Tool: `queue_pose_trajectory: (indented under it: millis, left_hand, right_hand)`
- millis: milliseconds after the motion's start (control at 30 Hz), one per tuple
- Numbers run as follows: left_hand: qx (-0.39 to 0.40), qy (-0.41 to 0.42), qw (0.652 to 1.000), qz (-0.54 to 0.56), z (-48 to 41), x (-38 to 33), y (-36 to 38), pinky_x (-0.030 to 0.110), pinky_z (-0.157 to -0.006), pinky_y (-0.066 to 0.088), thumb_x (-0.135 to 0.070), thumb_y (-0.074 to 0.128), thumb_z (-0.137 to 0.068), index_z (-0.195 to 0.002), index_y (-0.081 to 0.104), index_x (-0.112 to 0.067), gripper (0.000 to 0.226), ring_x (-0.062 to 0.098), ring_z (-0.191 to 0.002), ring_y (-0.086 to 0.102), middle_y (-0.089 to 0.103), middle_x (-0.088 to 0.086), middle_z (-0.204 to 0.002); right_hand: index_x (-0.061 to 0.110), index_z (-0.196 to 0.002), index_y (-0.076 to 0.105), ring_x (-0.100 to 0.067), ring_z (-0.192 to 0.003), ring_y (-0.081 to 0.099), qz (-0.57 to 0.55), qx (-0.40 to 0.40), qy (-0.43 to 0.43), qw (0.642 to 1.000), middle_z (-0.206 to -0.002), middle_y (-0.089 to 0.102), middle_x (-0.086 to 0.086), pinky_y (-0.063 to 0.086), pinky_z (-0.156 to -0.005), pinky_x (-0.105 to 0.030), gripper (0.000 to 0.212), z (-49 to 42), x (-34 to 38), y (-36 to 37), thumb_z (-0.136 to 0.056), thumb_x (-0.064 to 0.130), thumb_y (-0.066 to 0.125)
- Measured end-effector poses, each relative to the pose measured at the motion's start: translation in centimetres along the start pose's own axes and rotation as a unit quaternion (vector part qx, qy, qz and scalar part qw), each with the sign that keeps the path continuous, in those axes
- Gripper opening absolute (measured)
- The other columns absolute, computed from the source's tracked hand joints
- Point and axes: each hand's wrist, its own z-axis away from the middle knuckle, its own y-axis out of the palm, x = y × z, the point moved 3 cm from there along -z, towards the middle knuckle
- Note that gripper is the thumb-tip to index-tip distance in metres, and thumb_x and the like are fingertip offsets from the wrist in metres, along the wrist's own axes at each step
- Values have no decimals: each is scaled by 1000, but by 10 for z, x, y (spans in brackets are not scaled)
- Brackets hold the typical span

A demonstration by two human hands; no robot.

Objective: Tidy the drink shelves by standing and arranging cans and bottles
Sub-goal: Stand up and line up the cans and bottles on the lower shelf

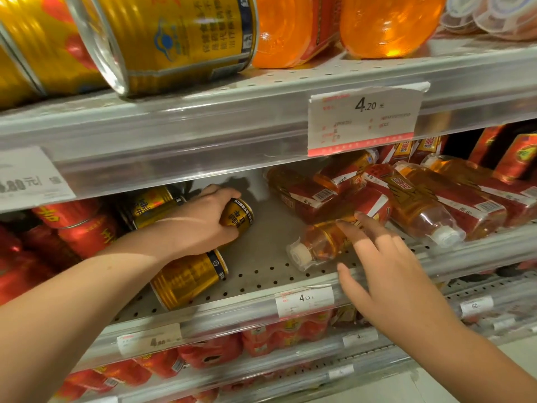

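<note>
We see a bare strip of shelf floor (270,242) between the lying gold cans (189,277) at left and the fallen bottles (421,210) at right, under the upper shelf (203,135).

My left hand (203,219) and right hand (386,274) are both bare, and so are my arms. My left forearm (87,301), at the near left, is uncovered skin from the picture's edge to the wrist. It has one tiny dark speck on its upper side, and a shadow edge crosses it near the wrist. My right forearm (479,359), at the near right, is likewise uncovered from edge to wrist. The fingertips (363,219) of my right hand are blurred, so I cannot make out the nails.
</note>
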Motion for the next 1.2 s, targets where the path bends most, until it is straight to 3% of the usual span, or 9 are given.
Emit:
queue_pose_trajectory:
  millis: [167,400,733,900,1067,1200]
  left_hand:
    - [15,1,1000,-19,3,4,-3,24,-92,45,-39,64,-94,-154,30,-36,69,13,-115,49,36,-4,-151]
    - [-23,12,999,23,7,10,7,21,-93,41,-50,64,-93,-153,34,-33,69,11,-118,51,39,-7,-148]
    - [-49,-1,998,24,8,19,15,18,-91,37,-62,60,-91,-155,28,-35,76,11,-127,49,38,-8,-153]
    - [-60,21,998,16,18,8,9,21,-96,38,-58,58,-94,-155,29,-32,72,15,-131,48,39,-4,-153]
    - [-69,9,997,11,31,-5,6,29,-102,41,-53,57,-97,-151,38,-31,62,20,-130,50,44,-1,-148]
    - [-107,-8,994,11,43,-10,12,34,-106,43,-45,57,-99,-144,49,-28,49,22,-128,51,50,-1,-144]
  right_hand:
    - [28,-151,32,-22,-133,31,8,0,-2,1000,-159,27,-3,40,-105,-40,61,-3,0,1,-95,45,47]
    - [25,-151,35,-20,-136,19,2,-20,-1,1000,-157,26,-9,41,-105,-41,62,-7,6,4,-94,41,53]
    - [22,-153,29,-21,-139,21,-12,-51,15,999,-156,23,-12,43,-104,-42,68,0,4,11,-94,41,55]
    - [17,-135,42,-25,-124,38,-38,-46,47,997,-123,38,-3,47,-92,-39,48,15,3,2,-94,39,54]
    - [17,-137,40,-28,-137,33,-106,-45,104,988,-143,37,-10,43,-104,-50,47,26,6,-3,-97,37,55]
    - [17,-132,41,-25,-127,39,-117,-35,133,983,-135,39,-6,45,-98,-44,41,24,4,0,-98,37,53]
